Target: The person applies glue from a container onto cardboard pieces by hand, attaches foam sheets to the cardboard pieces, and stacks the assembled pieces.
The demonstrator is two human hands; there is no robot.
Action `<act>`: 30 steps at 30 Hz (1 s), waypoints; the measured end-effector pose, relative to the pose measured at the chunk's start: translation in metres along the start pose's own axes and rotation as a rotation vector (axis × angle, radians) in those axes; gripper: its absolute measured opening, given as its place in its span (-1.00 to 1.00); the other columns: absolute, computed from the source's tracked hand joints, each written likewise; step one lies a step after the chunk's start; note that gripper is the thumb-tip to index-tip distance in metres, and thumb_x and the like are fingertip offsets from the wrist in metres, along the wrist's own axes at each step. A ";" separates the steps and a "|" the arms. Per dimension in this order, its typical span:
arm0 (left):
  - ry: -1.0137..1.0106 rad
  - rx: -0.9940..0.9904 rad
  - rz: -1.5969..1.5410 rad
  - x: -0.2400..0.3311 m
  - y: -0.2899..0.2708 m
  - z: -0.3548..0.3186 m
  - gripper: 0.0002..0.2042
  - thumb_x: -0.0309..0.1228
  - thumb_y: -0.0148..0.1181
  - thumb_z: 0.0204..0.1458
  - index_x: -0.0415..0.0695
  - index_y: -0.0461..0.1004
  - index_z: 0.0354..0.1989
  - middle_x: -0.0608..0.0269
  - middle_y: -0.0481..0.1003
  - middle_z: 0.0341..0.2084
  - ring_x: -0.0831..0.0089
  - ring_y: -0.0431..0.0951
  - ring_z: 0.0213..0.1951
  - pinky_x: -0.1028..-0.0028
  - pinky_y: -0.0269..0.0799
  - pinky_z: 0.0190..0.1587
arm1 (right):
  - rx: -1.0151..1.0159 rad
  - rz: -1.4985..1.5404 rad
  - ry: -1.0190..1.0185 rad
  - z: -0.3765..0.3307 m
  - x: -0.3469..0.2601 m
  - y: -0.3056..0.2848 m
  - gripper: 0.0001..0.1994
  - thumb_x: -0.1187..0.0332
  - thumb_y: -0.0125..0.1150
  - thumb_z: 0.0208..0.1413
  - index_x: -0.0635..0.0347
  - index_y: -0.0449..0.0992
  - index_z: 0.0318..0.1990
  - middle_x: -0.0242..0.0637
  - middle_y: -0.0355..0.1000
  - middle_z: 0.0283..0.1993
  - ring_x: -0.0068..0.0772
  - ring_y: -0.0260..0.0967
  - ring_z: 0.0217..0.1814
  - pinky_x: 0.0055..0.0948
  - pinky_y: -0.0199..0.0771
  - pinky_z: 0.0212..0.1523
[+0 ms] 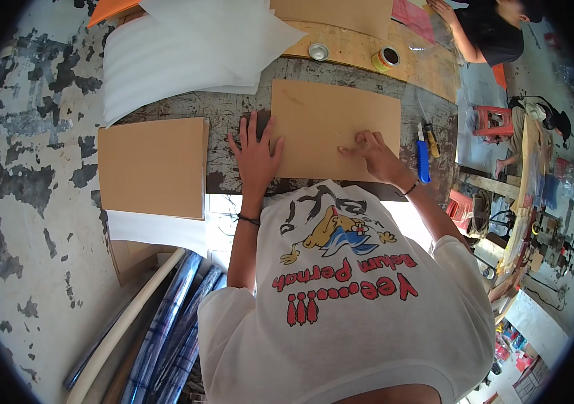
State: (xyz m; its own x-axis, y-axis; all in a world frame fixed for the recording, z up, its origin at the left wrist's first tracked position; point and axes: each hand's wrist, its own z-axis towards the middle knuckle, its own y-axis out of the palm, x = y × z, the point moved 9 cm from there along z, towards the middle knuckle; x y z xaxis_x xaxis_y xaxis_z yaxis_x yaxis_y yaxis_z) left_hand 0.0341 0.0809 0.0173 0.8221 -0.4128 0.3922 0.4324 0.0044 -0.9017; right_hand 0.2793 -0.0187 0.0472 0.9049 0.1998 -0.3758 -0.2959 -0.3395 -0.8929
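A big, scratched grey desk [233,121] holds everything. White foam sheets [165,60] lie at its far left. A stack of brown boards [152,165] sits on the near left. In the middle lies one flat brown board [334,128]. The left hand [254,156] is spread flat on its left edge. The right hand [374,153] presses fingertips onto the board, maybe pinching something tiny. A blue cutter [423,160] lies just right of it.
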 end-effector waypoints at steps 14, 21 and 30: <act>-0.014 -0.012 -0.025 0.001 -0.004 0.003 -0.49 -0.08 0.16 0.18 0.21 0.39 0.33 0.15 0.14 0.43 0.07 0.07 0.45 -0.24 -0.24 0.42 | 0.485 0.019 0.253 0.007 0.054 -0.063 -0.58 0.58 0.15 0.03 0.05 0.55 0.09 -0.07 0.38 0.10 0.04 0.38 0.09 -0.11 0.48 0.11; -0.010 -0.013 -0.044 0.005 -0.008 0.003 -0.49 -0.09 0.18 0.18 0.19 0.39 0.33 0.15 0.15 0.44 0.06 0.07 0.45 -0.22 -0.26 0.43 | 0.823 -0.280 0.371 0.055 0.138 -0.158 -0.62 0.16 0.34 0.13 0.03 0.56 0.09 -0.03 0.31 0.24 0.15 0.27 0.26 0.01 0.46 0.12; -0.045 -0.039 -0.028 0.002 -0.008 0.003 -0.47 -0.09 0.19 0.16 0.20 0.38 0.33 0.17 0.14 0.44 0.07 0.06 0.46 -0.20 -0.28 0.44 | 0.454 -0.328 0.545 0.085 0.179 -0.123 -0.49 -0.14 0.33 0.07 -0.08 0.61 0.08 -0.10 0.14 0.43 0.18 0.01 0.48 0.28 0.31 0.22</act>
State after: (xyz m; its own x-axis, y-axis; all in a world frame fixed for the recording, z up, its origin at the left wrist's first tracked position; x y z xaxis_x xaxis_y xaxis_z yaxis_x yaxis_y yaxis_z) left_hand 0.0336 0.0824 0.0262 0.8262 -0.3708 0.4241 0.4410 -0.0427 -0.8965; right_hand 0.4516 0.1364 0.0684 0.9557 -0.2943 -0.0056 0.0226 0.0921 -0.9955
